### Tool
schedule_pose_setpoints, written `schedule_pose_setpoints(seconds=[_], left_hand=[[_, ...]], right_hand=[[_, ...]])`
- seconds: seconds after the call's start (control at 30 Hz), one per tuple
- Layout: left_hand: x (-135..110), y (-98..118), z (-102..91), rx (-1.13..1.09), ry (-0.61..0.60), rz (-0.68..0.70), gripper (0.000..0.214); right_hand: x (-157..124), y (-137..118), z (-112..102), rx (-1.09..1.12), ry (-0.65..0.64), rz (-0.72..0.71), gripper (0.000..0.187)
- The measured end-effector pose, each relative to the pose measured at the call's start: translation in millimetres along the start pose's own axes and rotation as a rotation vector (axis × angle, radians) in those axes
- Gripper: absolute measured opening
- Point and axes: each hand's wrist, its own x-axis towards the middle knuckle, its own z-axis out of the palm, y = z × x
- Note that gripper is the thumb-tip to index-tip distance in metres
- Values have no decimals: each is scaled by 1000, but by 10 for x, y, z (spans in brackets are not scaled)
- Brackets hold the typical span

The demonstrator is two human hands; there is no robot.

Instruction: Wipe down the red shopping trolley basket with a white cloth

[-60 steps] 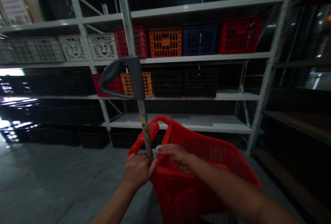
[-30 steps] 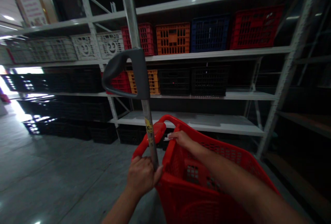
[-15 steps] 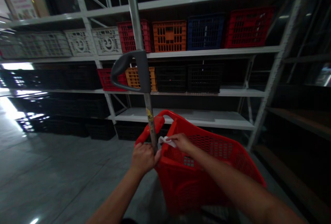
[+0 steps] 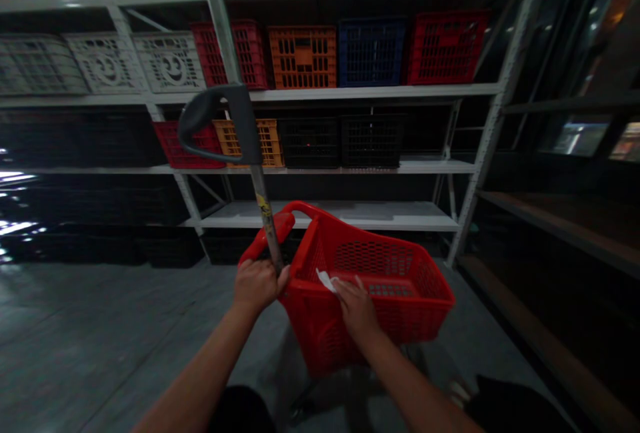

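1. The left hand (image 4: pixel 257 284) is closed firmly around the metal pole (image 4: pixel 266 226), just below a yellow-marked patch on it. The pole rises past the basket's rim to a grey plastic handle (image 4: pixel 220 116), which nothing touches.
2. The right hand (image 4: pixel 356 307) reaches over the near rim into the basket, its fingers (image 4: pixel 345 284) extended and loosely parted rather than clenched. A small white tissue or cloth (image 4: pixel 325 280) sticks out just beside them, against the inside wall. Whether they pinch it or only press on it, nobody could tell from this view.
3. The red perforated plastic basket (image 4: pixel 390 316) sits directly ahead of the person, below and between the forearms, above the grey concrete floor (image 4: pixel 100 333). Its curved red grip (image 4: pixel 265 243) lies beside the pole.
4. Beyond it stands a white steel shelving rack (image 4: pixel 480 119). Its upper shelf holds pale smiley-faced crates (image 4: pixel 173 63), then red (image 4: pixel 227 56), orange (image 4: pixel 303 56) and blue crates (image 4: pixel 373 53).
5. Below these, black crates (image 4: pixel 310 143) stand beside an orange crate (image 4: pixel 245 143) and a red one (image 4: pixel 187 146).
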Motion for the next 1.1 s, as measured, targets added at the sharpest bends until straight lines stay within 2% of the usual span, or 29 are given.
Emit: schedule_pose_setpoints(seconds=[0.1,0.27,0.33,0.37,0.43,0.6,0.67,0.73,0.87,0.93,1.0,1.1], left_hand=[[11,15,-16,12,2,-12,46],[37,20,-16,30,-4,-10,48],[48,9,-6,28,-10,-6,48],[53,1,0,23,-16,-8,48],[57,-20,9,12,-27,-16,48],[31,-87,33,13,-45,-24,48],[26,-104,42,17,-50,-27,48],[38,-106,45,21,-47,-38,49],[87,-88,36,27,-40,-58,50],[102,-94,37,33,-53,-59,50],[104,-117,48,38,-66,-53,50],[96,-166,74,44,-83,-33,51]], right_hand=[[-71,31,-8,-48,67,44,47],[244,-490,270,30,63,-33,46],[343,-605,331,46,46,-57,47],[344,-591,320,41,36,-56,47],[233,-405,204,-1,17,-36,50],[-367,471,-365,-191,91,113,51],[-489,645,-473,-244,126,175,50],[-456,607,-409,-245,137,217,50],[-98,172,34,-83,100,160,51],[52,15,185,-26,60,127,52],[96,22,176,-19,-1,108,53],[-28,363,-109,-95,-47,133,53]])
